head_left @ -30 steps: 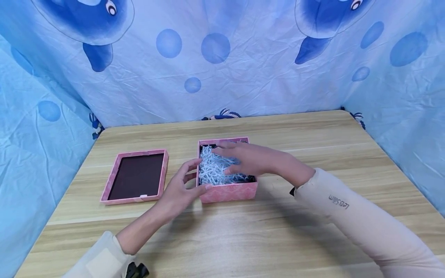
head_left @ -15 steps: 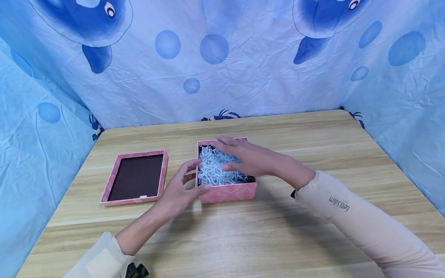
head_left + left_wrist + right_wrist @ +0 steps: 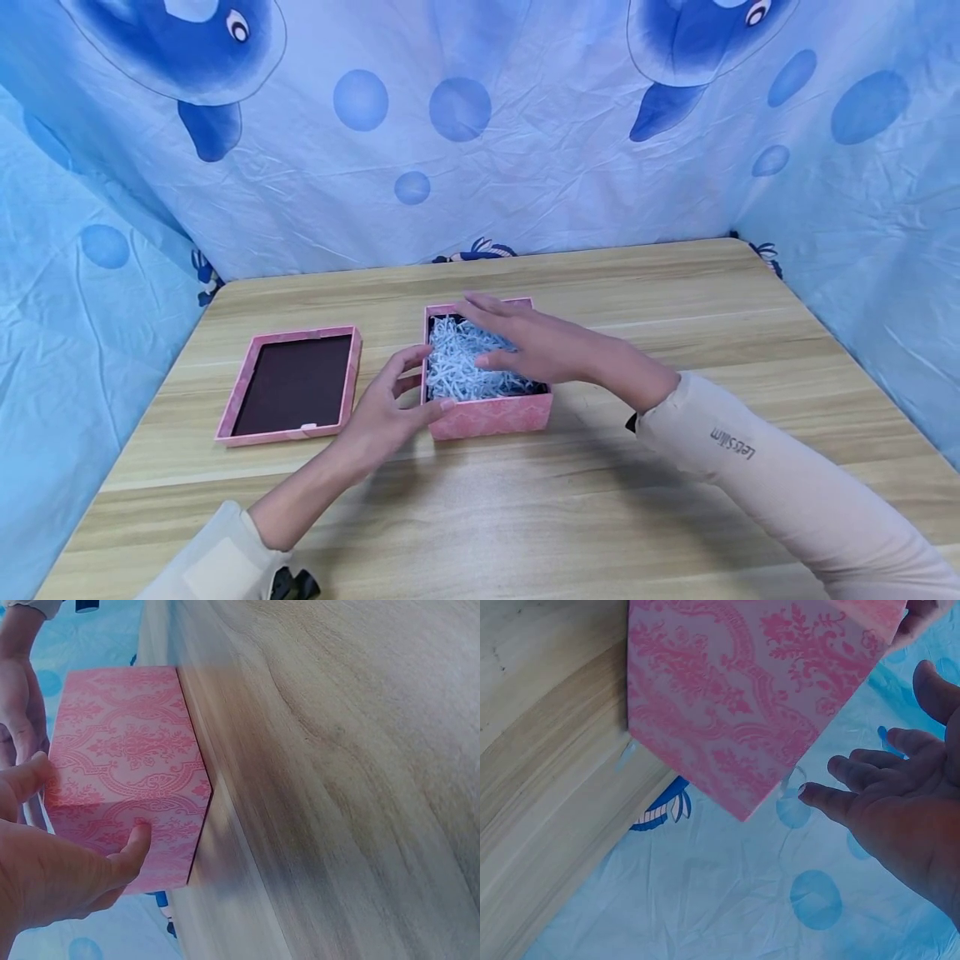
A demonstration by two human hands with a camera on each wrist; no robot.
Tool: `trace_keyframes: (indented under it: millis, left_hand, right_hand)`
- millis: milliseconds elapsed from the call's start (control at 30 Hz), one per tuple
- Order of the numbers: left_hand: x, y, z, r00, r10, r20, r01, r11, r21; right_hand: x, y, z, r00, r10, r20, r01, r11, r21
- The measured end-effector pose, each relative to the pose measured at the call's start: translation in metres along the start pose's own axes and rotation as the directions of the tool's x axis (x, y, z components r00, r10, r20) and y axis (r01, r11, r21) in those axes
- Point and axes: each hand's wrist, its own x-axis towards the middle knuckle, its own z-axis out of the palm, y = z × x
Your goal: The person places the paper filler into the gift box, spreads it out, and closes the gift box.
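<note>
A pink patterned box (image 3: pixel 491 415) stands open in the middle of the wooden table (image 3: pixel 525 517), filled with white-blue shredded paper (image 3: pixel 459 371). My left hand (image 3: pixel 390 400) holds the box's near left corner, thumb on the front wall and fingers along the left side; the left wrist view shows the same box (image 3: pixel 127 765) under my thumb. My right hand (image 3: pixel 525 337) hovers flat just over the shredded paper, fingers straight and spread. In the right wrist view the box wall (image 3: pixel 757 697) is close and the fingers (image 3: pixel 870 780) hold nothing.
The box's pink lid (image 3: pixel 295 385) lies upside down to the left, dark inside facing up. Blue fabric with dolphin prints (image 3: pixel 480 125) closes off the back and both sides of the table.
My right hand has lifted slightly off the shredded paper and shifted toward the far side of the box. The left hand and box have stayed put.
</note>
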Motion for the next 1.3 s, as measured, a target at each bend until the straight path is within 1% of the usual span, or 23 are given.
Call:
trace_keyframes:
  millis: [100, 167, 300, 500, 633, 733, 900, 1000, 1167, 1300]
  left_hand:
    - [0.0, 0.001, -0.001, 1.0, -0.001, 0.002, 0.001, 1.0, -0.006]
    - [0.0, 0.002, -0.003, 1.0, -0.001, 0.0, 0.001, 1.0, -0.007]
    - [-0.001, 0.004, -0.008, 1.0, 0.006, -0.016, -0.006, 1.0, -0.005]
    - [-0.002, 0.006, -0.016, 0.999, 0.027, -0.046, -0.026, 1.0, 0.012]
    - [-0.003, 0.007, -0.023, 0.997, 0.041, -0.073, -0.038, 0.998, 0.044]
    - [-0.006, 0.009, -0.031, 0.996, 0.033, -0.088, -0.027, 0.997, 0.072]
    - [-0.014, 0.015, -0.048, 0.993, -0.008, -0.116, 0.022, 0.993, 0.12]
    - [-0.019, 0.017, -0.059, 0.991, -0.018, -0.132, 0.036, 0.99, 0.136]
    - [-0.024, 0.016, -0.073, 0.988, -0.015, -0.152, 0.034, 0.992, 0.123]
    - [-0.026, 0.014, -0.084, 0.984, -0.028, -0.173, 0.052, 0.989, 0.138]
  right_hand:
    - [0.001, -0.005, 0.001, 1.0, 0.007, -0.007, -0.007, 1.0, 0.028]
    - [0.003, -0.009, 0.001, 0.999, 0.033, -0.008, -0.033, 0.998, 0.047]
    - [0.006, -0.015, 0.003, 0.998, 0.058, -0.028, -0.056, 0.996, 0.065]
    - [0.012, -0.022, 0.008, 0.997, 0.008, -0.074, -0.003, 0.998, 0.063]
    - [0.016, -0.03, 0.011, 0.996, 0.003, -0.085, 0.003, 0.998, 0.064]
    - [0.019, -0.037, 0.013, 0.996, -0.005, -0.091, 0.013, 0.996, 0.086]
    - [0.024, -0.05, 0.018, 0.998, -0.006, -0.067, 0.015, 0.992, 0.124]
    - [0.026, -0.056, 0.022, 0.998, -0.029, -0.059, 0.037, 0.989, 0.14]
    - [0.033, -0.063, 0.027, 0.994, -0.08, -0.072, 0.089, 0.987, 0.136]
    - [0.039, -0.071, 0.03, 0.994, -0.071, -0.088, 0.081, 0.989, 0.12]
